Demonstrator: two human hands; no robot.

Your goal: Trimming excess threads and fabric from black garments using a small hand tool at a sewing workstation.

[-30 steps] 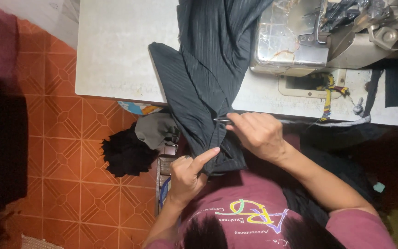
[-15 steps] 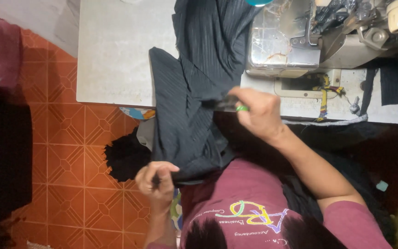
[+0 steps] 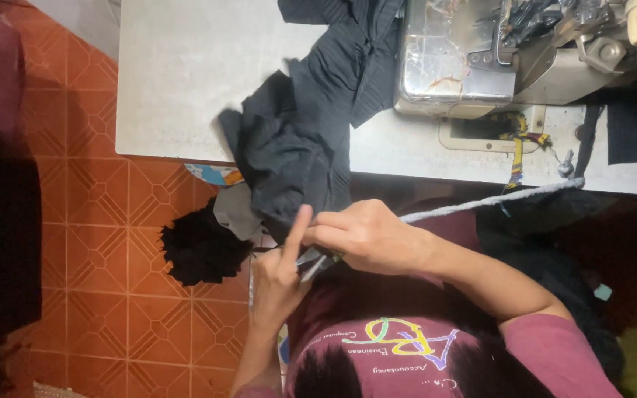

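Observation:
A black pinstriped fabric [image 3: 296, 140] lies bunched on the white table [image 3: 178, 81] and hangs over its front edge toward my lap. My left hand [image 3: 278, 276] pinches the fabric's lower edge, with one finger pointing up. My right hand [image 3: 370, 236] sits right beside it, touching it, and holds small metal thread snips [image 3: 313, 264] against the same edge. Both hands are below the table edge, in front of my maroon shirt.
A metal sewing machine [image 3: 473, 59] stands on the table at the upper right, with more dark cloth under its head. A grey cord [image 3: 495, 200] runs along the table front. A heap of black scraps [image 3: 200, 247] lies on the orange tiled floor [image 3: 90, 221].
My right hand came down from near the machine to my lap with the snips. The fabric slid back and bunched up. My left hand rose to meet the right at the fabric's edge.

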